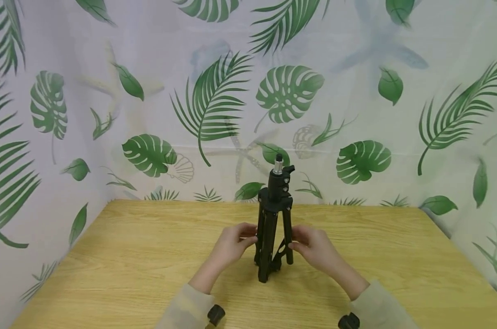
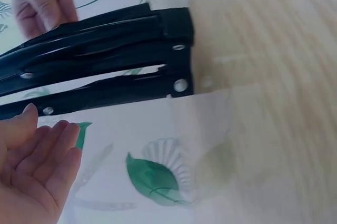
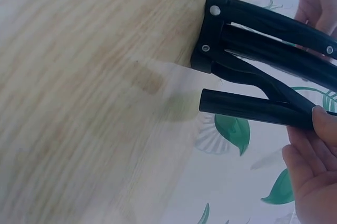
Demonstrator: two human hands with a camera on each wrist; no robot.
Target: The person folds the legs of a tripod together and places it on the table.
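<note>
A black folding light stand (image 1: pixel 277 189) with a silver stud on top stands upright, slightly tilted, between the two hands. My left hand (image 1: pixel 232 242) is at its left leg. In the left wrist view that hand's thumb tip meets the leg (image 2: pixel 95 93) while its fingers lie relaxed beside it. On the other side my right hand (image 1: pixel 318 249) pinches the right leg, thumb in front and fingers behind. The right wrist view shows this leg (image 3: pixel 247 109) swung a little outward from the bottom bracket (image 3: pixel 202 50), joined by a brace.
Beneath the stand is a wood-grain table (image 1: pixel 141 256). A white cloth printed with green leaves (image 1: pixel 215 105) hangs behind it and along both sides. Dark straps (image 1: pixel 216 314) sit at the sleeves near the front edge of the view.
</note>
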